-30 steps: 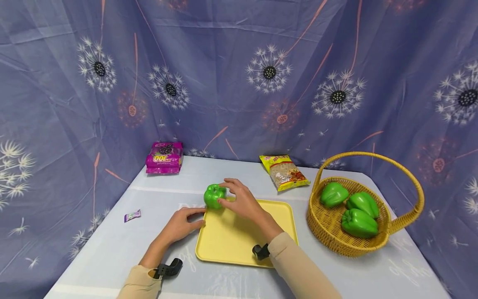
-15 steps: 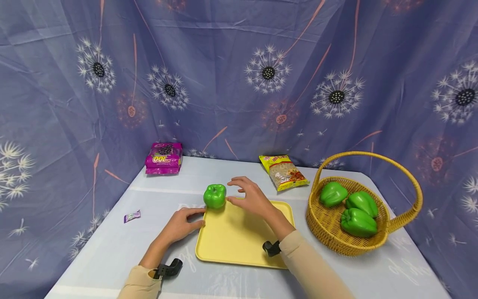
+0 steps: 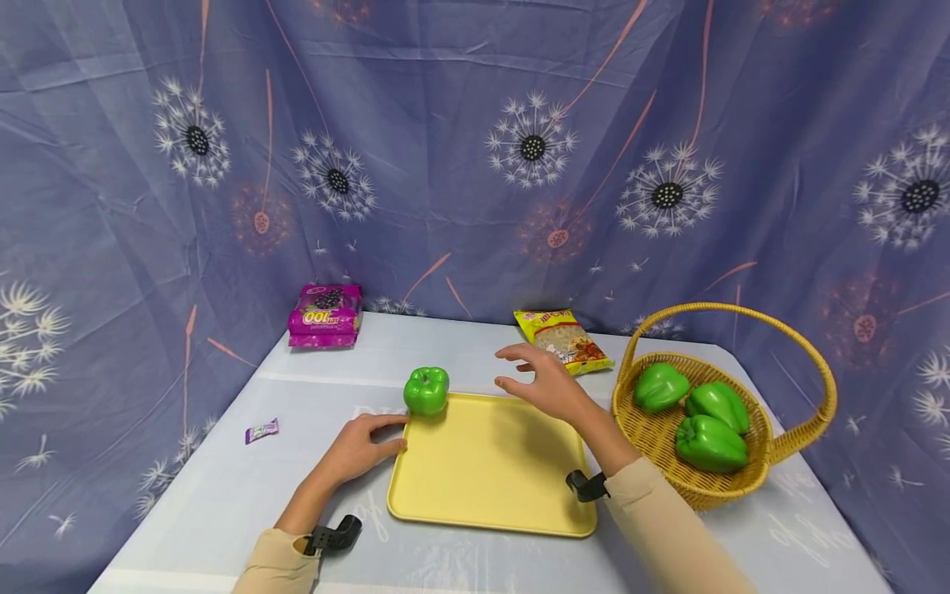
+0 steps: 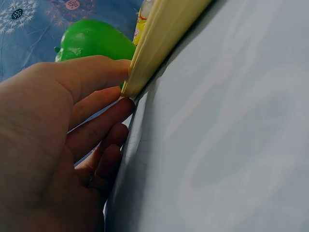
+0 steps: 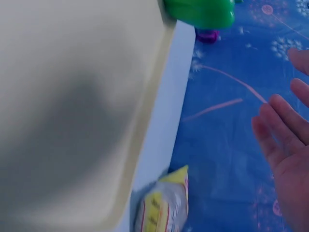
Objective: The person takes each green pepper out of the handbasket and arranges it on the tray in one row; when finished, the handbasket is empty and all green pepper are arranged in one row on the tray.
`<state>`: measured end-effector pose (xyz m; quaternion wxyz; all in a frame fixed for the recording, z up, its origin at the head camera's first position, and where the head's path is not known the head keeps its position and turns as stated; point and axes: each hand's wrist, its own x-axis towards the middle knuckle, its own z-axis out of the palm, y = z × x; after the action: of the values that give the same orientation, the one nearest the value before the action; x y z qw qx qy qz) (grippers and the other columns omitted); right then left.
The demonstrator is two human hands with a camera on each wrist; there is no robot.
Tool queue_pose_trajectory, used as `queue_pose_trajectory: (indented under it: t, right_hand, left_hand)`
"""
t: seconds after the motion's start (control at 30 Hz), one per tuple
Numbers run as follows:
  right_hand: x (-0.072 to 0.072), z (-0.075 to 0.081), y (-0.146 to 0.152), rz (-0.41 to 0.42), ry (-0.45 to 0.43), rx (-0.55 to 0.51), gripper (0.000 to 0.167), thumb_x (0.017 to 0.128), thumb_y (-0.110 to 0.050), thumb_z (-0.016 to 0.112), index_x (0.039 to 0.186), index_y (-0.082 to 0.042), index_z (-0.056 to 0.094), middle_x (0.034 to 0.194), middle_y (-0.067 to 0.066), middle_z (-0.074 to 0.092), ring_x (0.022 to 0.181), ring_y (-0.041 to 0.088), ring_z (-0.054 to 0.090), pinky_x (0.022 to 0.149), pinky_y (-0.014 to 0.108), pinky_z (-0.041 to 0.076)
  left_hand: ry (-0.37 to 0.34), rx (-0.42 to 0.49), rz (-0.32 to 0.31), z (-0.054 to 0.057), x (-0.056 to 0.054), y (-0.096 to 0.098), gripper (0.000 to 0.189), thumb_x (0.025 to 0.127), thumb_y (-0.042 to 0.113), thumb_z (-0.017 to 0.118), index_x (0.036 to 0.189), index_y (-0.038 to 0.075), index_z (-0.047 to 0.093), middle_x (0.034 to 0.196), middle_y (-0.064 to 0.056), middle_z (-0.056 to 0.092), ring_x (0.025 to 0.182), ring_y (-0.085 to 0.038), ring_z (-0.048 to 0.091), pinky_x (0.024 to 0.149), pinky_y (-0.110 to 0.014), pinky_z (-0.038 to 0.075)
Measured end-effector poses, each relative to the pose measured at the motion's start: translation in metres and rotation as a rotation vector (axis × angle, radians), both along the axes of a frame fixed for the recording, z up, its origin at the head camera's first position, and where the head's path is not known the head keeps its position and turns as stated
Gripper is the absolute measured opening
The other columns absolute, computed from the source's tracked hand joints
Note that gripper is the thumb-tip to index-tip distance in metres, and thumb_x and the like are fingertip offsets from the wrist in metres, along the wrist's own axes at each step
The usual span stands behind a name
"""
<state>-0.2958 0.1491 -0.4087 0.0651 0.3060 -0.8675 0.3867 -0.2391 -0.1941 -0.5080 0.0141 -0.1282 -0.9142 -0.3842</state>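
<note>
A shiny green bell pepper [image 3: 426,391] stands in the far left corner of the yellow tray [image 3: 490,462]. At the tray's left side my left hand [image 3: 358,447] rests its fingertips against the rim, fingers loosely extended. The left wrist view shows the thumb [image 4: 96,70] at the tray's edge, with the pepper [image 4: 91,41] behind it. My right hand [image 3: 547,383] hovers over the tray's far right part, fingers spread and nothing between them. In the right wrist view the right hand [image 5: 289,135] is apart from the pepper [image 5: 203,12].
A wicker basket [image 3: 646,470] with a tall handle holds three green peppers [image 3: 712,443] on the right. A yellow food packet [image 3: 567,338] lies behind the right hand. A purple packet [image 3: 325,316] sits back left, a small purple wrapped sweet [image 3: 262,430] nearer. A dandelion-print curtain [image 3: 445,165] hangs behind.
My right hand has drawn away from the bell pepper, moving right across the tray toward the basket. The pepper stays in the corner. My left hand keeps its place at the rim.
</note>
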Motion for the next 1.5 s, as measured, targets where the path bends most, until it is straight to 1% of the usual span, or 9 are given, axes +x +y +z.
queue_pose_trajectory:
  t: [0.17,0.4,0.63,0.83,0.97,1.07,1.23,1.33,1.5]
  right_hand:
    - [0.004,0.006,0.021,-0.025,-0.006,-0.013,0.037,0.088,-0.035,0.071,0.124,-0.026,0.063,0.125,-0.007,0.058,0.105,0.020,0.061,0.088,0.035,0.051]
    - [0.008,0.009,0.050,-0.029,0.075,-0.070,0.033,0.089,-0.028,0.071,0.121,-0.018,0.065,0.120,0.000,0.061,0.105,0.023,0.060,0.086,0.042,0.052]
    - [0.011,0.010,0.078,-0.085,0.138,-0.080,0.030,0.089,-0.026,0.071,0.118,-0.019,0.066,0.116,0.000,0.063,0.100,0.018,0.062,0.084,0.042,0.053]
    - [0.013,0.013,0.104,-0.139,0.123,-0.057,0.027,0.090,-0.024,0.070,0.117,-0.020,0.067,0.120,-0.001,0.061,0.104,0.019,0.060,0.083,0.045,0.053]
    - [0.013,0.016,0.123,-0.192,0.100,-0.020,0.028,0.091,-0.024,0.069,0.118,-0.020,0.066,0.118,0.000,0.061,0.102,0.020,0.059,0.078,0.038,0.054]
    - [0.012,0.017,0.137,-0.242,0.083,0.002,0.026,0.091,-0.026,0.068,0.116,-0.019,0.066,0.111,0.001,0.063,0.095,0.020,0.061,0.076,0.033,0.054]
    - [0.013,0.018,0.159,-0.305,0.077,0.023,0.019,0.092,-0.028,0.067,0.105,-0.014,0.071,0.096,0.000,0.067,0.084,0.018,0.062,0.069,0.030,0.053]
    - [0.014,0.022,0.169,-0.325,0.068,0.032,0.020,0.093,-0.028,0.066,0.102,-0.011,0.072,0.092,0.000,0.068,0.081,0.016,0.061,0.065,0.029,0.051]
    - [0.012,0.025,0.184,-0.349,0.057,0.083,0.020,0.094,-0.027,0.064,0.101,-0.010,0.072,0.092,0.000,0.068,0.080,0.016,0.062,0.064,0.029,0.051]
  left_hand:
    - [-0.007,0.008,0.001,0.001,0.000,0.000,0.040,0.082,0.030,0.076,0.121,0.022,0.069,0.122,0.003,0.063,0.119,-0.027,0.052,0.101,-0.051,0.038]
    - [-0.015,0.007,0.004,0.000,0.001,0.000,0.040,0.082,0.030,0.076,0.121,0.022,0.069,0.122,0.003,0.063,0.119,-0.027,0.052,0.101,-0.051,0.038]
    - [-0.011,0.004,0.004,-0.001,0.001,0.000,0.040,0.082,0.031,0.077,0.120,0.023,0.069,0.122,0.004,0.064,0.118,-0.026,0.053,0.101,-0.051,0.039]
    - [-0.015,0.004,0.007,0.000,0.001,0.000,0.040,0.082,0.031,0.076,0.121,0.023,0.069,0.122,0.003,0.064,0.118,-0.026,0.053,0.100,-0.050,0.039]
    - [-0.013,0.006,0.009,0.000,0.000,0.001,0.040,0.082,0.031,0.076,0.120,0.023,0.069,0.121,0.003,0.064,0.118,-0.026,0.053,0.101,-0.050,0.039]
    - [-0.016,0.007,0.008,0.001,0.000,0.001,0.040,0.082,0.031,0.076,0.121,0.023,0.069,0.122,0.003,0.064,0.119,-0.026,0.053,0.101,-0.050,0.038]
    - [-0.021,0.005,0.009,0.001,0.000,0.001,0.040,0.082,0.030,0.077,0.121,0.022,0.069,0.122,0.003,0.064,0.119,-0.027,0.052,0.101,-0.051,0.038]
    - [-0.019,0.005,0.010,0.001,0.000,0.001,0.040,0.082,0.030,0.076,0.121,0.023,0.069,0.122,0.003,0.063,0.119,-0.027,0.052,0.101,-0.051,0.038]
    - [-0.016,0.009,0.008,0.002,0.001,0.001,0.039,0.083,0.029,0.076,0.121,0.022,0.069,0.122,0.002,0.063,0.120,-0.027,0.052,0.101,-0.050,0.038]
